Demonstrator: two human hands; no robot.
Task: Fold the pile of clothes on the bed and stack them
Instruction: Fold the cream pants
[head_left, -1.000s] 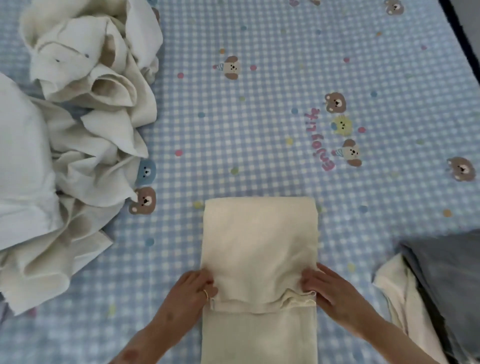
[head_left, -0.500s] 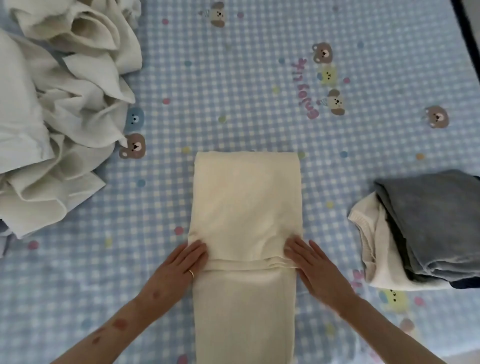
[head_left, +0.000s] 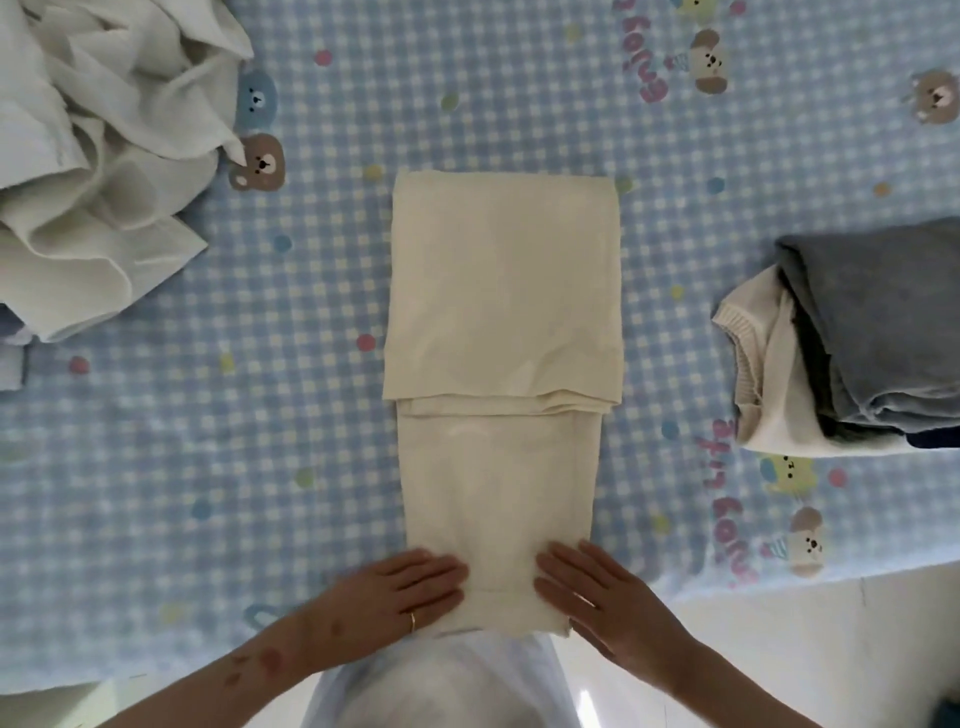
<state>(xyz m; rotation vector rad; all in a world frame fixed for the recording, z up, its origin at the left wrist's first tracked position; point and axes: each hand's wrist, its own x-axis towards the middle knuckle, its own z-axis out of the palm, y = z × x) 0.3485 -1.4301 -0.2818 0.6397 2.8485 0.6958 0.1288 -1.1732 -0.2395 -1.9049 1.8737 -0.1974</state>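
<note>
A cream garment (head_left: 501, 364) lies lengthwise in the middle of the bed, its far half folded back over itself to a cross edge at mid-length. My left hand (head_left: 400, 590) rests flat on the near left corner of the garment, fingers straight. My right hand (head_left: 597, 592) lies flat on the near right corner. A pile of unfolded white clothes (head_left: 98, 156) sits at the far left. At the right stands a stack of folded clothes (head_left: 852, 343), grey on top of white.
The bed (head_left: 208, 415) has a blue checked cover with bear prints. Its near edge runs just behind my hands, with pale floor (head_left: 779, 649) below at the right. My own light blue garment (head_left: 447, 686) shows at the bottom centre.
Both hands have slid from the folded cross edge down to the garment's near end. The camera has tilted toward me, bringing the bed's edge and the right stack into view.
</note>
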